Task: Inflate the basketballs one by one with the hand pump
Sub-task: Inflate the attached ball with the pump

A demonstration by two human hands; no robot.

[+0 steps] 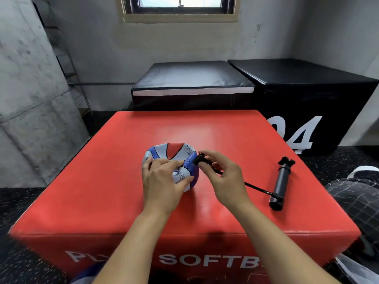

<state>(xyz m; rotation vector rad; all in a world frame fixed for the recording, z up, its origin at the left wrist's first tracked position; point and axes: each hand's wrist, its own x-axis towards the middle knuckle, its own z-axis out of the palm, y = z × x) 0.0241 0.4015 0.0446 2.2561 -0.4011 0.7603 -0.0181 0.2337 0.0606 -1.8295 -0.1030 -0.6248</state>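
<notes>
1. My right hand [222,177] pinches the black nozzle [200,158] at the end of the pump's hose, thumb and fingertips closed round it, its tip against the ball at about three o'clock on the ball's side.
2. My left hand [162,181] grips the basketball [172,162] from the near side, fingers curled over the top and thumb under the front edge, bunching the skin toward the nozzle.
3. The basketball sits near the middle of the red box [102,181], flat and caved in, red, white and blue panels folded on themselves.
4. I judge it light and floppy: the skin gives wherever I press, so it needs holding close round the valve, not at the far rim, or the needle will just push the rubber away.
5. The pebbled surface looks grippy enough; slipping is less of a worry than bending the needle.
6. The hose [256,188] runs from my right hand toward four o'clock to the pump [281,181], which lies on the box untouched, handle pointing to twelve.
7. Black padded boxes [307,85] stand beyond at twelve to one o'clock.
</notes>
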